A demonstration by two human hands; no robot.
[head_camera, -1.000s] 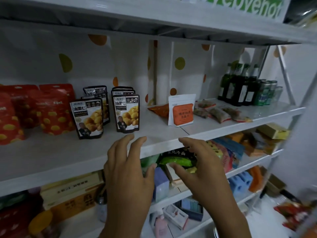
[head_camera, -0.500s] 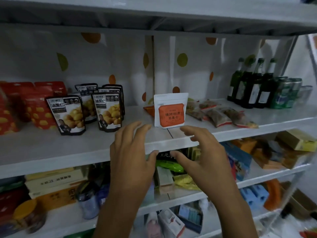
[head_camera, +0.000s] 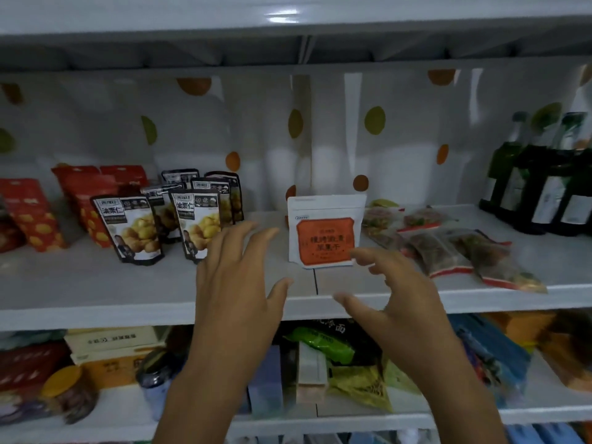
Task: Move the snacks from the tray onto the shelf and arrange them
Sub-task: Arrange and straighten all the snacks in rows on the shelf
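Note:
A white pouch with an orange label (head_camera: 325,232) stands upright on the white shelf (head_camera: 96,290), near its middle. My left hand (head_camera: 238,283) hovers open just left of the pouch, fingers spread, holding nothing. My right hand (head_camera: 394,293) is open below and right of the pouch, its fingertips close to the pouch's lower right corner. Several black chestnut bags (head_camera: 134,229) stand in rows to the left. Clear bags of dark snacks (head_camera: 448,245) lie flat to the right. No tray is in view.
Red spotted bags (head_camera: 32,213) fill the shelf's far left. Green bottles (head_camera: 538,187) stand at the far right. A lower shelf (head_camera: 544,411) holds boxes, jars and packets. The shelf above (head_camera: 288,24) hangs low overhead.
Both hands have risen and moved forward toward the white pouch. The view has shifted closer to the shelf, with the pouch now between the hands.

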